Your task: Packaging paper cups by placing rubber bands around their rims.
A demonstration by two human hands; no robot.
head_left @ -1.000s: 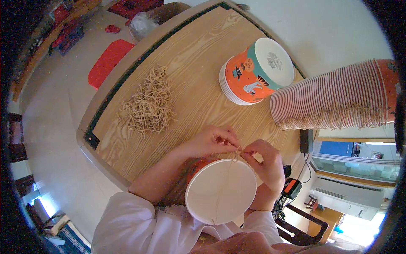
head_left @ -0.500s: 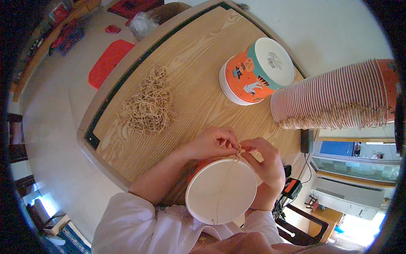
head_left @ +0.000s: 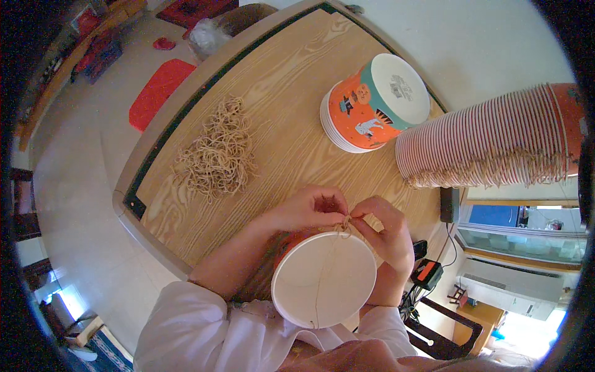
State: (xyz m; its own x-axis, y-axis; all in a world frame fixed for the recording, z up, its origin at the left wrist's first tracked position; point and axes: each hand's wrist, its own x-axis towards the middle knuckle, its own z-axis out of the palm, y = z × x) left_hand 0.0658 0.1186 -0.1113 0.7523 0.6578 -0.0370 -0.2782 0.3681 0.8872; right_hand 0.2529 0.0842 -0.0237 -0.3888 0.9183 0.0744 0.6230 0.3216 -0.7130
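Observation:
A round paper bucket [head_left: 297,282], white inside, leans against my body with its mouth facing up. A thin tan string [head_left: 319,282] runs across the mouth, with small loops bunched at the far rim. My left hand [head_left: 312,208] and my right hand [head_left: 389,234] meet there, each pinching the string between thumb and fingers. A tangled heap of tan strings [head_left: 220,152] lies on the table to the left. Farther off, a short stack of orange and green paper buckets [head_left: 365,115] stands upside down.
A long stack of buckets [head_left: 483,136] lies on its side at the right, tan string ends along its lower edge. The wooden table [head_left: 279,80] has a dark border. A black adapter with an orange label [head_left: 427,273] and cables sit at the right. A red mat [head_left: 160,93] lies on the floor.
My right-hand fingers have drawn in closer to the left fingertips at the knot of string. The bucket stays in nearly the same place.

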